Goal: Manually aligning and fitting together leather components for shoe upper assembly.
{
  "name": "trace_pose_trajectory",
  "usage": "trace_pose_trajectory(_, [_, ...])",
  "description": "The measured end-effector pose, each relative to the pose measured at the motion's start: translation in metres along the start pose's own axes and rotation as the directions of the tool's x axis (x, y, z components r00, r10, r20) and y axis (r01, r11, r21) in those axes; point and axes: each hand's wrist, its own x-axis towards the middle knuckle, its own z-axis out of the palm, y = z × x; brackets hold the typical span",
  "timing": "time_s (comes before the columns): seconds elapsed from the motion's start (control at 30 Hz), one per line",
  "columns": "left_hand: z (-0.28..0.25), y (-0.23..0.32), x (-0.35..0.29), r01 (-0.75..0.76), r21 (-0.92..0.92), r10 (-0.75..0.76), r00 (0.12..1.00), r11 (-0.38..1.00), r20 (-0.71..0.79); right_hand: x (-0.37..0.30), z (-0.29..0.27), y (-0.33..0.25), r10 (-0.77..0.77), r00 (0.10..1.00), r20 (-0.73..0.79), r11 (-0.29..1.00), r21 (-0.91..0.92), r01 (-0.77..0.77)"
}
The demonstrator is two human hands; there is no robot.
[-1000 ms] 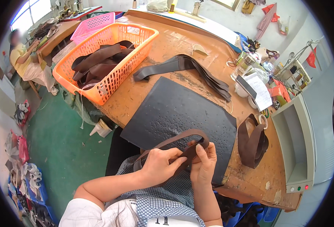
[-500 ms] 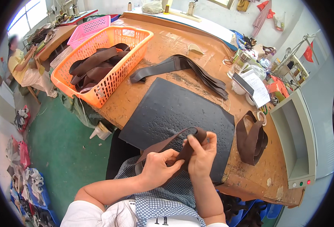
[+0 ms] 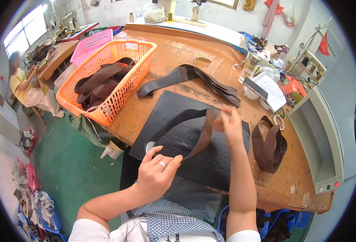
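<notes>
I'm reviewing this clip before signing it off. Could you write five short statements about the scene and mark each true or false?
1. The orange basket stands left of the black mat. True.
2. The basket is empty. False: dark strips lie in it.
3. The left hand wears a ring. True.
4. The left hand is empty. False: it holds a brown strap.
5. A folded band sits right of the mat. True.

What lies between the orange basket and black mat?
Head view: brown tabletop, with the left end of the dark strip bundle at the far side.
</notes>
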Motion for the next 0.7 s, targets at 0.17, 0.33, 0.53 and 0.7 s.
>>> trace_pose_trajectory(0.17, [0.027, -0.001, -0.003, -0.051, -0.005, 0.050, 0.949, 0.999, 0.311, -0.132, 0.019, -0.040, -0.304, 0.931, 0.202, 0.891, -0.286, 0.353])
trace_pose_trajectory(0.33, [0.040, 0.023, 0.006, -0.085, -0.158, 0.090, 0.996, 0.984, 0.025, -0.159, 0.030, -0.009, -0.405, 0.870, 0.280, 0.815, -0.321, 0.483])
trace_pose_trajectory(0.53, [0.050, 0.025, -0.044, 0.362, -0.430, -0.294, 0.931, 0.827, 0.218, -0.140, -0.009, 0.002, -0.424, 0.822, 0.379, 0.703, -0.434, 0.563])
trace_pose_trajectory(0.7, [0.057, 0.019, -0.041, 0.499, -0.444, -0.412, 0.866, 0.744, 0.283, -0.163, 0.026, -0.013, -0.451, 0.859, 0.244, 0.653, -0.565, 0.504])
